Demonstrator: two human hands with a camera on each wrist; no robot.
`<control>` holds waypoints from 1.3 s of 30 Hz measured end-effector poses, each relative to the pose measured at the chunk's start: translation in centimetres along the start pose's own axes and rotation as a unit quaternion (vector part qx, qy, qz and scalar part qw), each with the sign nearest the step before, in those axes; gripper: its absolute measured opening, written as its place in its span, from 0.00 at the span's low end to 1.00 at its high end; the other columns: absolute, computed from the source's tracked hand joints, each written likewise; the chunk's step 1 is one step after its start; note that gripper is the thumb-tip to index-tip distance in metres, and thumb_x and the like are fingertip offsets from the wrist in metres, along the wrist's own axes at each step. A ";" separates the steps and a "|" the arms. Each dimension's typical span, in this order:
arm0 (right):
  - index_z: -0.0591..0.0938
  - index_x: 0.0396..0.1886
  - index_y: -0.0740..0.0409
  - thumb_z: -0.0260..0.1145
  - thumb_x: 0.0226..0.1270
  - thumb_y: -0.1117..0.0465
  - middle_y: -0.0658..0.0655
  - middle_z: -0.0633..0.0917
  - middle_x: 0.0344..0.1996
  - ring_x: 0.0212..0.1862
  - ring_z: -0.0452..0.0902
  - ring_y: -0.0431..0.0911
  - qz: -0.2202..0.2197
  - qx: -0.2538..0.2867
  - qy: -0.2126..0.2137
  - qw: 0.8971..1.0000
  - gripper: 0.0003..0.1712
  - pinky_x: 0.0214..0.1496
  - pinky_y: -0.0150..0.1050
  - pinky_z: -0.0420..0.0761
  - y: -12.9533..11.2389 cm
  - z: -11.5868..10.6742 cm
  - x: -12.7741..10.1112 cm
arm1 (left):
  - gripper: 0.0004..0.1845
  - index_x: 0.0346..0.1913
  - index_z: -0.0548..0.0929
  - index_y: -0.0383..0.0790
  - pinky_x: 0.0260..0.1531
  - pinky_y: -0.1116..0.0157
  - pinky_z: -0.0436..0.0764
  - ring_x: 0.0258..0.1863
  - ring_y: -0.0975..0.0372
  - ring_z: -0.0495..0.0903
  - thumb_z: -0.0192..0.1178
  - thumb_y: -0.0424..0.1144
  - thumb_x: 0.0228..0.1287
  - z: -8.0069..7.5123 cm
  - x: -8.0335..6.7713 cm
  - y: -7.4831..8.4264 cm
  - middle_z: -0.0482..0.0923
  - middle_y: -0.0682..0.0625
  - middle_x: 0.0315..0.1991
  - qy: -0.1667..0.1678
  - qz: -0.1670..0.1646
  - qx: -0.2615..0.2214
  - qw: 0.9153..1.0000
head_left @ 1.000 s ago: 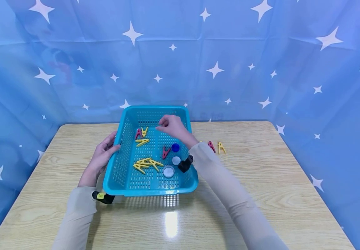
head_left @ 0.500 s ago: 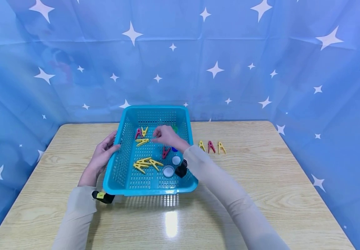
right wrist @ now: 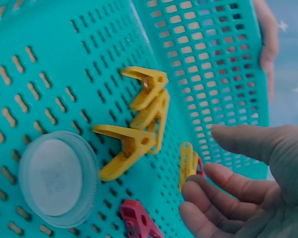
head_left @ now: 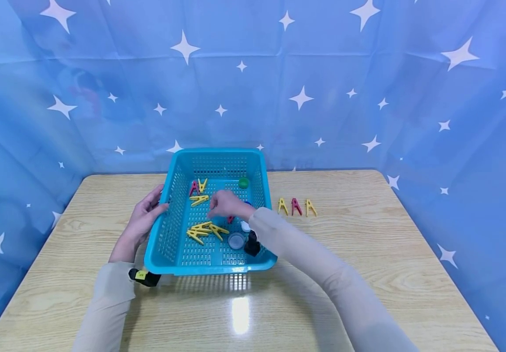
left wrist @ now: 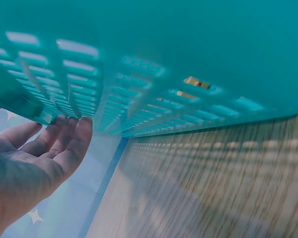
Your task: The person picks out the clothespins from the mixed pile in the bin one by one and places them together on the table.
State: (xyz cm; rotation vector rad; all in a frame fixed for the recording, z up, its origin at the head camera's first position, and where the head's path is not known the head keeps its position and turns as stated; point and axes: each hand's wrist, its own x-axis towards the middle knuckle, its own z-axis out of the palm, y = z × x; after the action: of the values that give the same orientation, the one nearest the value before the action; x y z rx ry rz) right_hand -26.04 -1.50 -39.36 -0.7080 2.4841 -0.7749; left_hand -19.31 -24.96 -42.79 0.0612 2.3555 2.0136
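The right hand (head_left: 225, 205) hangs inside the basket (head_left: 168, 230), fingers loosely curled and holding nothing. It is just above the basket floor, near the middle. Just in front of it lies a heap of yellow pegs (head_left: 204, 231); I can count about four, but they overlap. Behind the hand, near the basket's far left corner, are two more yellow pegs (head_left: 200, 198) and one red peg (head_left: 193, 188). Another red peg (head_left: 231, 219) peeks out from under the hand. A clear lid (head_left: 236, 240) lies near the basket's front, a white cap (head_left: 245, 226) beside it, and a green cap (head_left: 243, 183) at the back. A blue cap is mostly hidden by the wrist.

The left hand (head_left: 144, 220) rests flat against the basket's left wall, fingers straight.

On the desk (head_left: 367, 254), right of the basket, three pegs stand in a row: yellow (head_left: 283, 206), red (head_left: 296, 206), yellow (head_left: 310, 207).
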 end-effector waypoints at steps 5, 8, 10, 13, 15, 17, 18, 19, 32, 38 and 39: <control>0.68 0.08 0.53 0.70 0.58 0.61 0.47 0.64 0.08 0.14 0.57 0.39 0.015 -0.010 -0.023 1.000 0.25 0.20 0.30 0.62 0.0 0.6 0.3 | 0.33 0.74 0.49 0.43 0.43 0.68 0.79 0.61 0.42 0.64 0.49 0.38 0.72 0.0 0.0 0.0 0.57 0.35 0.68 0.004 -0.003 0.004 1.000; 0.68 0.07 0.53 0.70 0.57 0.63 0.47 0.63 0.07 0.13 0.57 0.39 0.035 -0.015 -0.038 0.999 0.25 0.19 0.30 0.62 -0.1 1.0 0.5 | 0.33 0.75 0.48 0.44 0.44 0.67 0.78 0.62 0.43 0.64 0.49 0.39 0.72 -0.1 -0.1 0.0 0.56 0.36 0.69 0.005 -0.005 0.010 1.000; 0.70 0.09 0.53 0.71 0.56 0.63 0.46 0.65 0.09 0.14 0.60 0.39 0.046 -0.026 -0.048 0.997 0.22 0.18 0.30 0.64 -0.2 1.2 0.5 | 0.33 0.75 0.48 0.45 0.45 0.66 0.78 0.62 0.43 0.64 0.49 0.39 0.72 -0.1 -0.1 -0.1 0.56 0.36 0.69 0.006 -0.007 0.012 1.000; 0.72 0.12 0.53 0.70 0.57 0.63 0.47 0.67 0.11 0.15 0.63 0.40 0.056 -0.048 -0.063 0.995 0.19 0.18 0.29 0.67 -0.4 1.7 0.6 | 0.33 0.75 0.48 0.46 0.46 0.63 0.78 0.62 0.43 0.64 0.49 0.39 0.72 -0.2 -0.2 -0.1 0.55 0.37 0.69 0.006 -0.008 0.012 1.000; 0.72 0.13 0.53 0.70 0.57 0.63 0.48 0.68 0.12 0.17 0.66 0.41 0.062 -0.063 -0.069 0.994 0.18 0.18 0.30 0.69 -0.4 2.0 0.6 | 0.33 0.75 0.49 0.46 0.46 0.62 0.78 0.62 0.42 0.64 0.49 0.39 0.72 -0.2 -0.2 -0.2 0.56 0.36 0.69 0.006 -0.007 0.011 1.000; 0.72 0.14 0.54 0.69 0.57 0.64 0.49 0.70 0.13 0.18 0.69 0.41 0.072 -0.075 -0.074 0.992 0.17 0.21 0.31 0.73 -0.5 2.3 0.6 | 0.33 0.75 0.49 0.45 0.46 0.62 0.79 0.62 0.42 0.64 0.50 0.40 0.72 -0.1 -0.2 -0.3 0.56 0.36 0.69 0.006 -0.005 0.010 1.000; 0.72 0.14 0.54 0.69 0.58 0.64 0.49 0.70 0.14 0.19 0.70 0.42 0.078 -0.078 -0.077 0.991 0.17 0.22 0.32 0.74 -0.5 2.5 0.6 | 0.33 0.75 0.49 0.45 0.46 0.63 0.79 0.62 0.42 0.64 0.49 0.40 0.72 -0.2 -0.1 -0.3 0.56 0.36 0.69 0.005 -0.005 0.010 1.000; 0.72 0.14 0.55 0.69 0.58 0.64 0.50 0.70 0.14 0.19 0.70 0.43 0.083 -0.079 -0.082 0.990 0.17 0.23 0.33 0.76 -0.6 2.5 0.7 | 0.33 0.75 0.49 0.45 0.45 0.63 0.79 0.62 0.42 0.64 0.50 0.40 0.72 -0.1 -0.1 -0.4 0.56 0.36 0.69 0.005 -0.004 0.010 1.000; 0.71 0.19 0.54 0.67 0.60 0.64 0.50 0.69 0.17 0.20 0.67 0.41 0.086 -0.067 -0.030 0.994 0.15 0.21 0.30 0.66 -0.2 2.5 2.4 | 0.34 0.75 0.49 0.45 0.43 0.66 0.80 0.61 0.42 0.66 0.50 0.40 0.71 -0.2 0.0 -0.2 0.58 0.35 0.68 0.002 0.001 0.003 1.000; 0.67 0.11 0.54 0.66 0.61 0.64 0.48 0.65 0.12 0.16 0.61 0.39 0.036 -0.053 -0.009 0.998 0.22 0.21 0.30 0.63 0.2 2.8 3.4 | 0.33 0.75 0.49 0.45 0.43 0.68 0.79 0.61 0.43 0.66 0.50 0.39 0.71 -0.1 0.1 -0.2 0.58 0.36 0.68 0.000 0.003 -0.002 1.000; 0.68 0.11 0.54 0.66 0.61 0.64 0.48 0.65 0.12 0.16 0.61 0.39 0.030 -0.049 -0.005 0.998 0.22 0.21 0.29 0.63 0.2 2.9 3.6 | 0.33 0.74 0.49 0.44 0.43 0.68 0.79 0.61 0.44 0.66 0.50 0.39 0.71 -0.1 0.1 -0.2 0.58 0.36 0.68 -0.001 0.004 -0.003 1.000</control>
State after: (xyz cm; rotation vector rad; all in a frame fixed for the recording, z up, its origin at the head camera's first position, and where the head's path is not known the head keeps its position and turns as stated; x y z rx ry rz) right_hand -27.31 -4.53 -42.52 -0.6660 2.5364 -0.6294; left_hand -19.42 -25.11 -42.97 0.0716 2.3516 2.0225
